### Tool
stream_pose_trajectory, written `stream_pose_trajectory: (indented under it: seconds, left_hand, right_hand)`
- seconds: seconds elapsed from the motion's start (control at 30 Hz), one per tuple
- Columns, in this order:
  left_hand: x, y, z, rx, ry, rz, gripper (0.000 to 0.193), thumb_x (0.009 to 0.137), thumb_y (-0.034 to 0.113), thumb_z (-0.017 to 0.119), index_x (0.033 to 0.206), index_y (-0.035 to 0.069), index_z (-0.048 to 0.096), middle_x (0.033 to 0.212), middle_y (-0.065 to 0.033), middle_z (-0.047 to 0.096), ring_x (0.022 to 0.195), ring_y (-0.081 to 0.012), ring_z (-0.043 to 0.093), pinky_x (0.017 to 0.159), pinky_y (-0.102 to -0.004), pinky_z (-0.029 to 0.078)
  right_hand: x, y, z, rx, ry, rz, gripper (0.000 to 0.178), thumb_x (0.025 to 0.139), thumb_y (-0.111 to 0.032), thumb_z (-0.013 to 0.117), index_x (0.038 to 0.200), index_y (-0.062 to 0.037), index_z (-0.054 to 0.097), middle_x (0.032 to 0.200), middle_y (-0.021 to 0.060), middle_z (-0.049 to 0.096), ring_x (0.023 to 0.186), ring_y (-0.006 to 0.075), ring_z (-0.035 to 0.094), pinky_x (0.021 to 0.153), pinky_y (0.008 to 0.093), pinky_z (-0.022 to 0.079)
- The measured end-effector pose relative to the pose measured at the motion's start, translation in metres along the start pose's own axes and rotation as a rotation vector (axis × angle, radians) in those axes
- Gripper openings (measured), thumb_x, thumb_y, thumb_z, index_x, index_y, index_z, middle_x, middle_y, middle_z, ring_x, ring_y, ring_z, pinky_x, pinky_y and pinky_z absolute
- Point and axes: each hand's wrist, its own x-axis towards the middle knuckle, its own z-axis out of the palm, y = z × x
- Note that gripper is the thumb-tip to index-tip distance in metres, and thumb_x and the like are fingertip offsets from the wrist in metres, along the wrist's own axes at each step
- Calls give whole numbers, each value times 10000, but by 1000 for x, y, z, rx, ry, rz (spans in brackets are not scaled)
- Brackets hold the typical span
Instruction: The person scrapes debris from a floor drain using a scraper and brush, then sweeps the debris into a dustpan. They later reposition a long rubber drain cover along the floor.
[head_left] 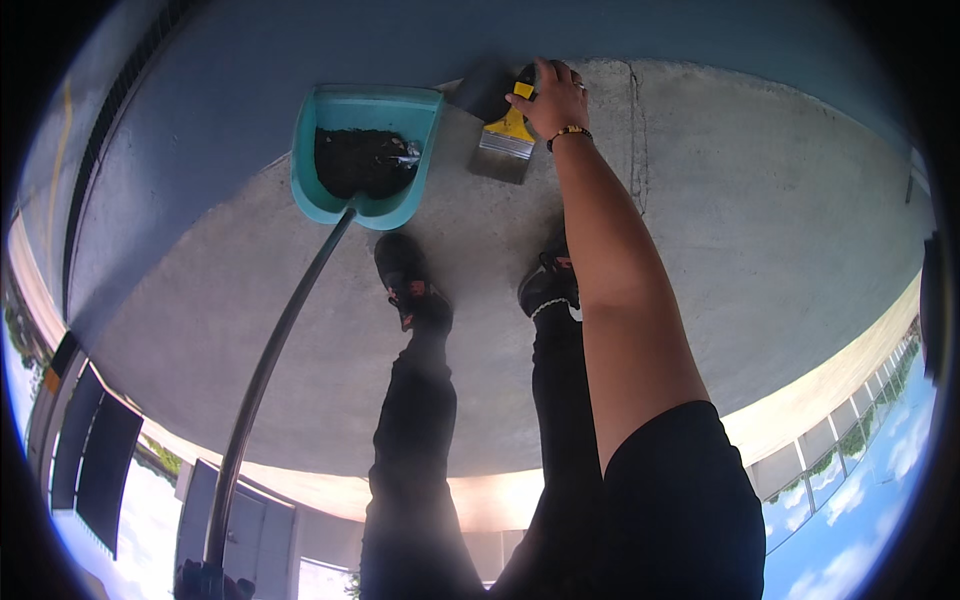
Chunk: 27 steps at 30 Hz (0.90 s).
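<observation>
My right hand point(556, 98) is closed round the handle of a wide paintbrush point(510, 128). The brush has a yellow and black handle and a metal band, and its bristles point back toward my feet over the concrete. Left of it, a teal dustpan point(302, 180) rests on the floor with its open side away from me. A heap of dark dirt point(362, 163) lies inside, with a shiny scrap at its right. The dustpan's long metal handle point(275, 350) runs down to the lower left, where my left hand point(215, 582), dark and partly cut off, grips its end.
A dark blurred shape point(485, 90), unclear in kind, lies between dustpan and brush. Both my shoes point(402, 272) stand on the concrete floor point(750, 250), just behind the dustpan and brush. A grey-blue painted surface point(230, 90) borders the concrete beyond, and a crack point(634, 140) runs right of my hand.
</observation>
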Motion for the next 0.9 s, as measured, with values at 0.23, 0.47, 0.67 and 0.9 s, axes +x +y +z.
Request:
stream_pose_trajectory:
  seconds: [0.23,0.47,0.67,0.9]
  left_hand:
    - [24,22,5,-355,79,-262,465,946,116,608,1301,-79,378,912,-184,611,721,-290,626,567,-377,539]
    - [14,28,13,-539,19,-448,364,965,138,552,1247,-60,433,888,-149,606,694,-238,587,562,-335,498]
    - [13,25,15,-621,-16,-528,298,982,156,504,1201,-44,479,866,-120,602,670,-192,554,557,-299,462]
    - [13,18,19,-706,-41,-633,264,1001,178,448,1147,-25,533,842,-85,597,643,-140,515,552,-258,421]
  right_hand:
    - [51,3,46,117,-324,378,734,812,-465,736,1373,-82,459,1321,161,577,1224,320,564,997,459,484]
    - [35,-42,19,282,-140,402,703,821,-363,701,1321,57,440,1196,284,609,1128,353,618,972,440,510]
    - [74,-44,33,0,-109,-378,466,839,-237,685,1263,-99,549,1289,192,573,1115,363,611,911,442,536]
    - [86,-63,30,-393,-431,-606,361,892,-115,609,1248,-168,589,1197,115,617,1106,309,612,909,431,531]
